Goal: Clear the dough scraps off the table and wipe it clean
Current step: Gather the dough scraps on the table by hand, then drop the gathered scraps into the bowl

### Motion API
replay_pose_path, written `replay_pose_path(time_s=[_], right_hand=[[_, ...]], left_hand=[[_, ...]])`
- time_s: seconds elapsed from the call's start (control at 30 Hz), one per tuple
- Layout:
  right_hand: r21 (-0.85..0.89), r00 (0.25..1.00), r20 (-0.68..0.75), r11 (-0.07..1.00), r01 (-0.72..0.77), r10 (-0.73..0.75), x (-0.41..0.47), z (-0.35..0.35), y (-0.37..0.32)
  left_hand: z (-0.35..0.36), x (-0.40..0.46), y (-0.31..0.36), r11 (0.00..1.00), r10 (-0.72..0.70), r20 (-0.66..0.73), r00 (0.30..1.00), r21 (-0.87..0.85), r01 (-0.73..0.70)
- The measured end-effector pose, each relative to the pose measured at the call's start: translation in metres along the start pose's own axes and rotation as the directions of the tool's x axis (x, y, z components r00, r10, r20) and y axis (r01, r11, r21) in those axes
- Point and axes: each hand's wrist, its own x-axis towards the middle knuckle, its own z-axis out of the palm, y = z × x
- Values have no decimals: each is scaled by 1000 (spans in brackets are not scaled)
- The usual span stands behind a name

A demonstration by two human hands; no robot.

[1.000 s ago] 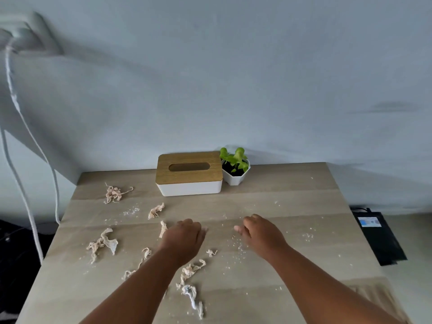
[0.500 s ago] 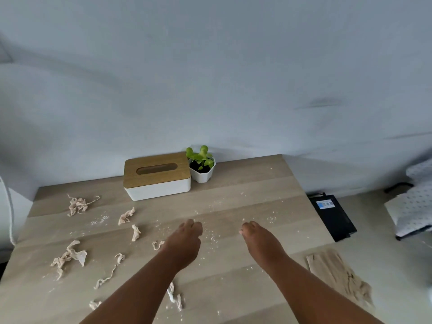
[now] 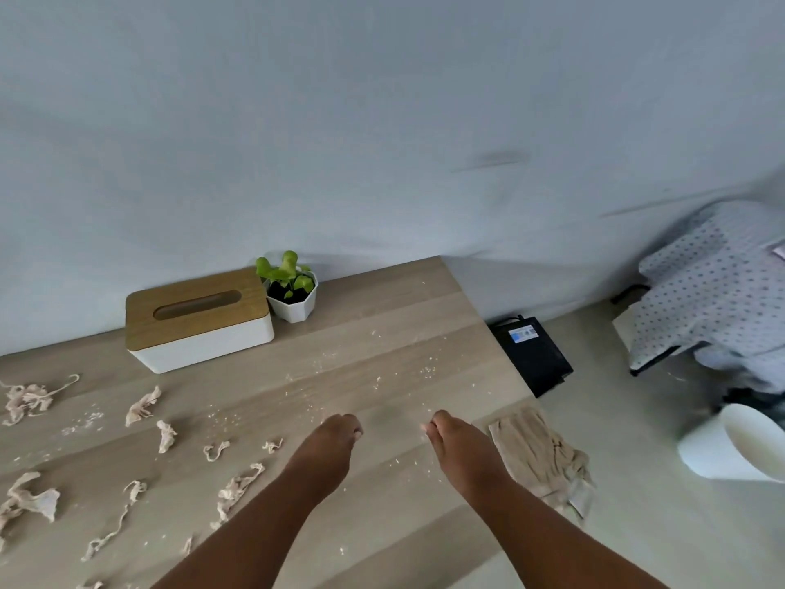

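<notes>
Clearly nothing had been gathered yet: both my hands hovered over the table (image 3: 424, 316), and neither held anything I could see. My left hand (image 3: 329, 442) had its fingers loosely curled under, as did my right hand (image 3: 456, 440); whether the fingertips touched the wood I could not tell. The dough scraps (image 3: 144, 406) lay scattered over the left half of the table, well apart from either hand, with fine crumbs (image 3: 382, 376) dusted across the middle. A beige cloth (image 3: 539, 457) hung over the table's right edge, just beside my right hand.

To do this step well, I judged the larger strips should be picked or swept together first, working from the far left inward, before any wiping; wiping too early would likely smear soft dough into the grain.

Of containers, a white bin (image 3: 739, 448) stood on the floor to the right, and its inside looked bare as far as I could see. A tissue box (image 3: 199, 320) with a wooden lid showed no tissue at its slot. A small white pot (image 3: 295, 308) held a green plant.
</notes>
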Motion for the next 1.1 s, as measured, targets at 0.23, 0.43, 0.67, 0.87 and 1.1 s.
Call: replay_pose_path(time_s=[0.23, 0.43, 0.67, 0.87, 1.1], right_hand=[[28, 988, -71, 991, -134, 135, -33, -2, 48], [152, 961, -23, 951, -269, 275, -75, -4, 96], [273, 920, 36, 882, -385, 390, -134, -9, 156], [428, 857, 8, 772, -469, 516, -194, -6, 220], [525, 766, -6, 654, -545, 643, -267, -11, 297]], left_hand=[[30, 6, 49, 996, 3, 2, 1000, -94, -3], [61, 0, 99, 998, 40, 60, 997, -51, -37], [115, -20, 167, 997, 11, 121, 993, -81, -1], [167, -29, 226, 998, -3, 193, 981, -66, 16], [236, -45, 306, 990, 62, 307, 950, -140, -19]])
